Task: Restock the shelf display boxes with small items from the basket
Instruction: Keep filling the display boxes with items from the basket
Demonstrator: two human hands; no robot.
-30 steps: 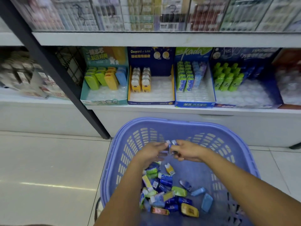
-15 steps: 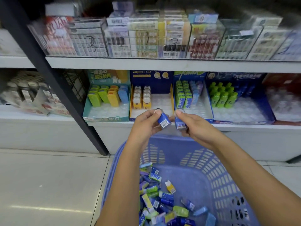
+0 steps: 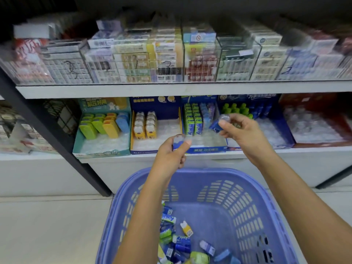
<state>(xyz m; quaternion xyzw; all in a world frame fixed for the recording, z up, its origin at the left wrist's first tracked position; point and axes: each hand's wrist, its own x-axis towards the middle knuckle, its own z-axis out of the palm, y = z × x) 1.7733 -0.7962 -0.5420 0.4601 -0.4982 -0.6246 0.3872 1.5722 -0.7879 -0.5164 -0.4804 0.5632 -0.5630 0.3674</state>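
Note:
A purple plastic basket (image 3: 282, 221) stands on the floor below me, with several small blue, green and yellow packs (image 3: 177, 242) in its bottom. My left hand (image 3: 171, 155) grips a small blue pack (image 3: 178, 142) in front of the shelf edge. My right hand (image 3: 242, 132) pinches another small blue pack (image 3: 216, 125), held up before the blue display box (image 3: 207, 149) that holds green and blue packs. Four display boxes sit side by side on the lower shelf (image 3: 190, 156).
Left to right on the lower shelf: a teal box (image 3: 101, 152) with green, yellow and blue items, a yellow-edged box (image 3: 152, 128), the blue box, a dark blue box (image 3: 282, 138) with green bottles, a red box (image 3: 320, 130). A black post (image 3: 57, 145) slants at left. Clear cases line the upper shelf.
Both hands rose from the basket, each with a small blue pack, then moved apart. The right hand went up and right toward the blue box; the view tilted up.

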